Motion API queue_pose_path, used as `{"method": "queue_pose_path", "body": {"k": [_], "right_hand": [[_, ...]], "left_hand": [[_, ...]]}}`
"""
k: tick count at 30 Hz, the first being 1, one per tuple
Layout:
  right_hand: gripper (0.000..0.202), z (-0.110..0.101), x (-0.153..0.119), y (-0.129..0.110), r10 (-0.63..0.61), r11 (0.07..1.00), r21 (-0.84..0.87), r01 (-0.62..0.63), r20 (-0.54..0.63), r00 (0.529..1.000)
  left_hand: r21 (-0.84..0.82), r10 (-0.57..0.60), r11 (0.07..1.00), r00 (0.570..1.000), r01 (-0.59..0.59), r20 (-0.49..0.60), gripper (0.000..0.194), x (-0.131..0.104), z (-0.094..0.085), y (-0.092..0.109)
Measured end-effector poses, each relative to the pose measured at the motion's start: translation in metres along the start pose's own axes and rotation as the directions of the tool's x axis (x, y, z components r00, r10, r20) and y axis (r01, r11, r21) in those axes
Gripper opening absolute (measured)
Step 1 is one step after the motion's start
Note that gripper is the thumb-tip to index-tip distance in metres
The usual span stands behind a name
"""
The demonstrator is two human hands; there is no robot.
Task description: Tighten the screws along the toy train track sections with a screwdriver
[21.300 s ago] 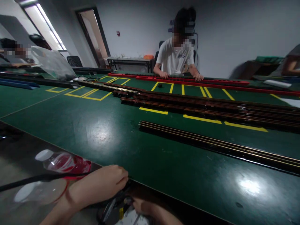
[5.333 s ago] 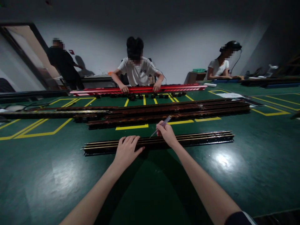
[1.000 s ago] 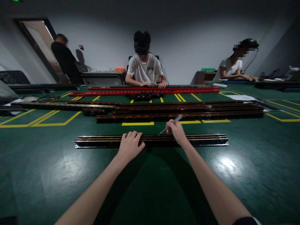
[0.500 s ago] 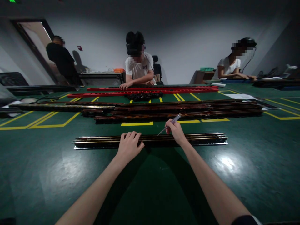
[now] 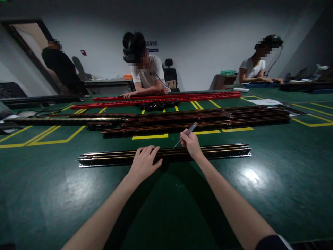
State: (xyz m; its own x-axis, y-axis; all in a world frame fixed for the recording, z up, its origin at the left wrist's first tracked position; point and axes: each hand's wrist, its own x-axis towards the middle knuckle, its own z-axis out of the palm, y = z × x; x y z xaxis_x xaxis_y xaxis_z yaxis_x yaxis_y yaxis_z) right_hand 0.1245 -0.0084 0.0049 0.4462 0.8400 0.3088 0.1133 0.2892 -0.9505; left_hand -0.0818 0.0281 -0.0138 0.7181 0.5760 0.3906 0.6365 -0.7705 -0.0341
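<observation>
A long black rail assembly point(image 5: 223, 151) with gold-coloured edges lies crosswise on the green table in front of me. My left hand point(image 5: 145, 160) is laid over its middle, fingers curled over the top and far side, thumb toward the near side. In my right hand point(image 5: 191, 141) is a slim screwdriver point(image 5: 192, 127) with a translucent handle, held in a pinch. The shaft slants down to the left, its tip at the rail's upper edge just right of my left hand. Whether the tip touches the rail I cannot tell.
Behind the rail lies a stack of similar dark rails point(image 5: 208, 119). Farther back are a heap of small black parts point(image 5: 156, 105) and long red slotted bars point(image 5: 192, 98). A co-worker point(image 5: 149, 71) leans over the bars. Yellow tape point(image 5: 149, 136) marks the green tabletop point(image 5: 104, 187).
The view has shifted slightly. My left hand stays on the rail, and the screwdriver tip stays near the same spot. Across the table, the co-worker leans farther left.
</observation>
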Motion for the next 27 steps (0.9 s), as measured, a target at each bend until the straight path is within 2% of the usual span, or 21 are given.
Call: {"method": "queue_pose_path", "body": {"k": [6, 13, 21, 27], "right_hand": [[0.034, 0.001, 0.001, 0.003, -0.01, 1.0, -0.003, 0.01, 0.002, 1.0], [0.032, 0.004, 0.001, 0.005, -0.043, 0.996, -0.084, 0.044, 0.012, 0.999], [0.033, 0.013, -0.007, -0.001, -0.083, 0.976, -0.188, 0.108, 0.136, 0.987], [0.027, 0.008, -0.004, -0.007, -0.019, 0.981, -0.186, 0.062, 0.224, 0.974]], "left_hand": [[0.004, -0.018, 1.0, 1.0, 0.018, 0.021, 0.041, 0.0, 0.0, 0.0], [0.015, -0.048, 0.999, 0.998, 0.047, 0.044, 0.039, 0.001, -0.003, 0.001], [0.084, -0.094, 0.992, 0.994, 0.09, 0.052, 0.039, 0.001, -0.004, -0.004], [0.065, -0.093, 0.994, 0.994, 0.089, 0.065, 0.038, 0.0, -0.005, -0.008]]}}
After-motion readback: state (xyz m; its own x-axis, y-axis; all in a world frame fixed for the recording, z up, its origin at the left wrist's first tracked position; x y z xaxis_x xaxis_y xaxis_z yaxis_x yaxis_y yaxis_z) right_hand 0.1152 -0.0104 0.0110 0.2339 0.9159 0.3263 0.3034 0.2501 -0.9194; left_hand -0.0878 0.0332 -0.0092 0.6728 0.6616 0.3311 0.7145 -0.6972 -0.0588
